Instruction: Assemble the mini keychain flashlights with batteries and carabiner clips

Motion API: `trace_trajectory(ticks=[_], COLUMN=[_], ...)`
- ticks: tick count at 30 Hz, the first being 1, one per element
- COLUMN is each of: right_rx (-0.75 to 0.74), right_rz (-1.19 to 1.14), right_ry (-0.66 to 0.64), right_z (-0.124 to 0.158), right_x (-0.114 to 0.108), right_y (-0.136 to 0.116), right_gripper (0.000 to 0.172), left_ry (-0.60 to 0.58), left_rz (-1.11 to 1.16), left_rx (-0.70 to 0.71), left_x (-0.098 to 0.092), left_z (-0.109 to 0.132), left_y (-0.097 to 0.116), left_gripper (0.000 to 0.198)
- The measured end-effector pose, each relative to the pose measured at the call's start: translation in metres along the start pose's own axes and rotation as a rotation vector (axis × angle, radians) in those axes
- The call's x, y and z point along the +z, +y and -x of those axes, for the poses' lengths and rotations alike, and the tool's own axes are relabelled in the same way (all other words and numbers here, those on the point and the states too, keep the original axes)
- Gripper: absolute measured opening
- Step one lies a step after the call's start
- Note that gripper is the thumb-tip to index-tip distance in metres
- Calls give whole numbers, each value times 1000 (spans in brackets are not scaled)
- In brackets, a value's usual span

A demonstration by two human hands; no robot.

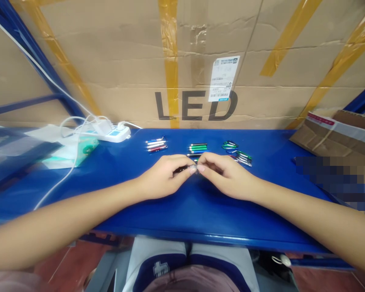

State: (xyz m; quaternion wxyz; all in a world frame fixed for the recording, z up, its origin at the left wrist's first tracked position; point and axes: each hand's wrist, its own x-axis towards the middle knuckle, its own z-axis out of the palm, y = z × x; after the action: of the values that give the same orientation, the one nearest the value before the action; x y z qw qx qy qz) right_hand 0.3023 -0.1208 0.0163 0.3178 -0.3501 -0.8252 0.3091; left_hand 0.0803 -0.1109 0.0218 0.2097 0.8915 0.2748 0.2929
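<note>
Over the middle of the blue table, my left hand [167, 176] is closed around a small dark tube [182, 168] with a silvery end. My right hand [226, 176] meets it there, thumb and fingers pinched at that end; whatever small part they grip is mostly hidden. Just beyond my hands lie several short green and dark metallic tubes [198, 148] in a stack. To their left is a group of silver, blue and red slim tubes [156, 144]. On the right, green carabiner-like clips [229, 145] lie near several slim green and silver pieces [243, 158].
A large cardboard box [124, 61] marked LED stands upright behind the blue table [182, 215]. At the left are a white power strip [118, 133] with cables and a green-white tissue pack [79, 152]. An opened carton [337, 134] sits at the right.
</note>
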Motion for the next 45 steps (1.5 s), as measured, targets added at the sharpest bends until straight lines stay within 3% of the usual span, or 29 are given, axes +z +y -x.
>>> trace_trajectory(ticks=[4, 8, 12, 15, 19, 22, 26, 31, 34, 41, 45], right_rx=[-225, -286, -79, 160, 434, 514, 428, -86, -254, 8, 7], right_rz=[232, 186, -21, -380, -870, -970, -759, 36, 192, 10, 10], right_ry=[-46, -48, -62, -89, -232, -295, -324, -38, -1, 32, 20], right_z=[1, 3, 4, 5, 4, 3, 2, 1, 2, 5, 6], right_x=[-6, -3, 6, 11, 11, 7, 3, -2, -1, 9, 7], right_y=[3, 3, -2, -6, -9, -8, -8, -7, -5, -13, -18], right_gripper=[24, 34, 40, 43, 43, 40, 44, 41, 43, 55, 59], left_ry=[-112, -129, -66, -29, -40, -38, -30, -87, -126, -2, 10], left_rz=[218, 174, -81, -294, -612, -651, -419, 27, 183, -59, -107], left_rx=[-135, -73, 78, 191, 323, 364, 280, 23, -71, 105, 154], left_x=[-1, 1, 4, 4, 2, 0, -2, -1, 2, 5, 2], left_z=[-3, -1, 5, 8, 11, 10, 7, 0, 0, 5, 5], left_y=[1, 3, 6, 7, 5, 5, 6, 6, 5, 11, 13], left_gripper=[30, 25, 20, 23, 30, 31, 27, 24, 26, 21, 21])
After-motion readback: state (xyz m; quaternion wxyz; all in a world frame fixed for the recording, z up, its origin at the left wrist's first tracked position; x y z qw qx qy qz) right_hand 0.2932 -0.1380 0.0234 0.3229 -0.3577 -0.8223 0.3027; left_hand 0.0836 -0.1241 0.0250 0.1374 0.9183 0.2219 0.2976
